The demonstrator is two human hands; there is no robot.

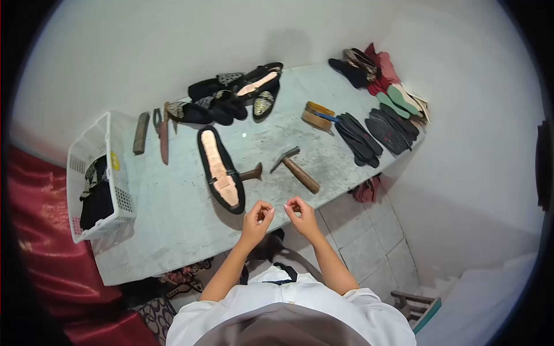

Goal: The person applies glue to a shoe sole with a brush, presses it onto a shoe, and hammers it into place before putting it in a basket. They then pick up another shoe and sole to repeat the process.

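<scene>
My left hand (257, 222) hovers at the table's front edge with fingers curled and thumb drawn to the index finger. Close by on its right, my right hand (302, 218) is in a similar pinch. Anything between the fingertips is too small to make out. Beyond my left hand lies a black shoe (220, 162), bottom up, its pale inner sole layer framed by black. A brown piece with a flared end (252, 173) sticks out beside the shoe. A hammer (300, 173) with a wooden handle rests on the table beyond my right hand.
Several black shoes (222, 104) line the back of the table (167, 202). A brush (318, 117), black soles (358, 140) and green soles (402, 101) are at the right. Pincers (164, 138), a wooden block (141, 134) and a white basket (122, 202) stand left.
</scene>
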